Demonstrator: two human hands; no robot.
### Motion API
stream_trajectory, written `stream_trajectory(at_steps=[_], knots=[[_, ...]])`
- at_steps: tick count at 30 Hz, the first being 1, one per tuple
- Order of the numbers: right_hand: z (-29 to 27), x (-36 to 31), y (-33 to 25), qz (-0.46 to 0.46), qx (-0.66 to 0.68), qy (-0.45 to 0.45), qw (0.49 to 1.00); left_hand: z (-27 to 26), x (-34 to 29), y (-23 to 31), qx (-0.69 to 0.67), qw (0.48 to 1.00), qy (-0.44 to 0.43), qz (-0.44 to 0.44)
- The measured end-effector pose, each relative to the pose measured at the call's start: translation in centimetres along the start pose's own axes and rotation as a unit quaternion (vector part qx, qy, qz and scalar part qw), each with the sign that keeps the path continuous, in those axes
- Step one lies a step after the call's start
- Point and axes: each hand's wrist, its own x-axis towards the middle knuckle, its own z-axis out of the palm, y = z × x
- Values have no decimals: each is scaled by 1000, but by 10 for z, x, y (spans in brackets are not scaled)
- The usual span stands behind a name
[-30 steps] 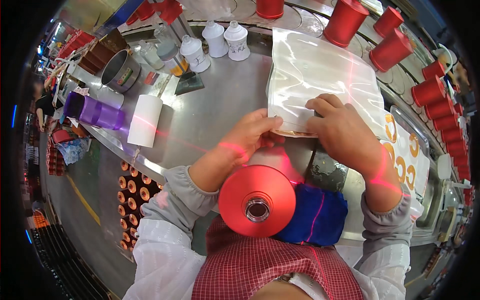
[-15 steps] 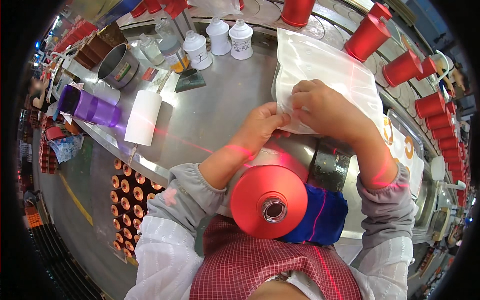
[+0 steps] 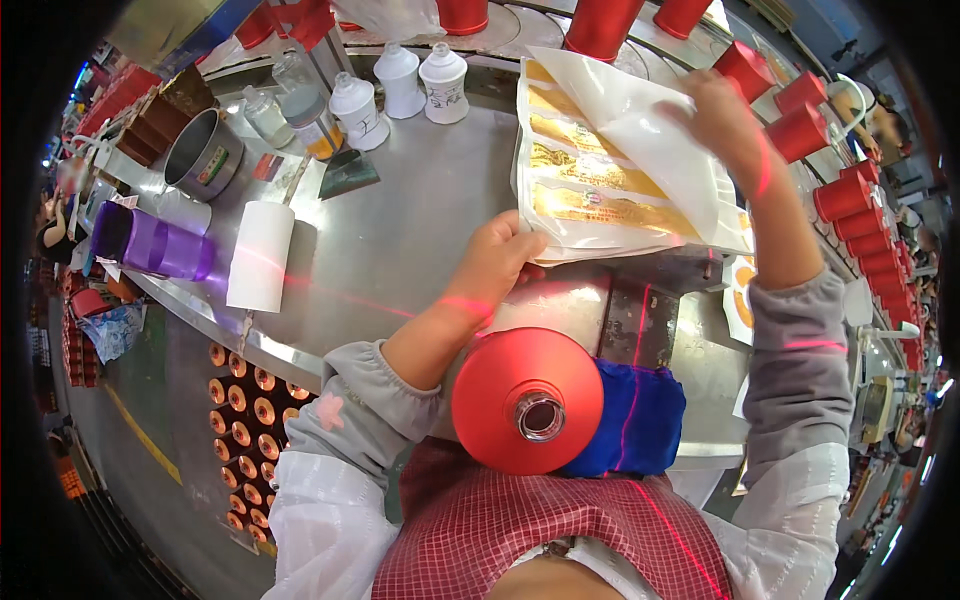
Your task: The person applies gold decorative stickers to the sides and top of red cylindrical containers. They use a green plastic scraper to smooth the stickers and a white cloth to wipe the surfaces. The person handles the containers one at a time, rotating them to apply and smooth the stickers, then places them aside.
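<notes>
My left hand [image 3: 500, 257] pinches the near left corner of a stack of gold-printed label sheets [image 3: 600, 200], thumb on top. My right hand [image 3: 715, 115], slightly blurred, is raised at the far right of the stack, gripping a thin white cover sheet [image 3: 640, 100] that is peeled back diagonally. Several gold label strips show beneath the cover. Close to my body, below the left hand, a red bottle [image 3: 525, 400] with a bare glass neck points its mouth up at me. It rests against a dark blue cloth [image 3: 640, 420].
White bottles [image 3: 443, 85], a steel pot [image 3: 203, 155], a purple bottle [image 3: 160, 240] and a white paper roll [image 3: 260, 257] stand or lie on the metal table's left side. Red bottles [image 3: 840, 197] line a conveyor at the right. Copper-topped bottles [image 3: 240, 430] stand below left.
My right hand has moved up and right, pulling the white cover sheet back and baring gold labels. My left hand stays at the corner and has shifted slightly left in view.
</notes>
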Motion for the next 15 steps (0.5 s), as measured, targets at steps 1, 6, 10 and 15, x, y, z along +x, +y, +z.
stream_trajectory(at_steps=[1, 6, 10, 15], knots=[[15, -8, -19, -18, 94, -20, 995, -5, 0, -3, 5, 1000, -3, -2], [46, 1, -26, -61, 67, -173, 981, -5, -3, -1, 20, 1000, -12, -9], [26, 3, -3, -112, 92, -99, 984, -2, -3, 1, 8, 1000, 1, -3], [-37, -11, 38, -70, 189, -27, 979, 5, -3, 0, -7, 1000, 15, 1]])
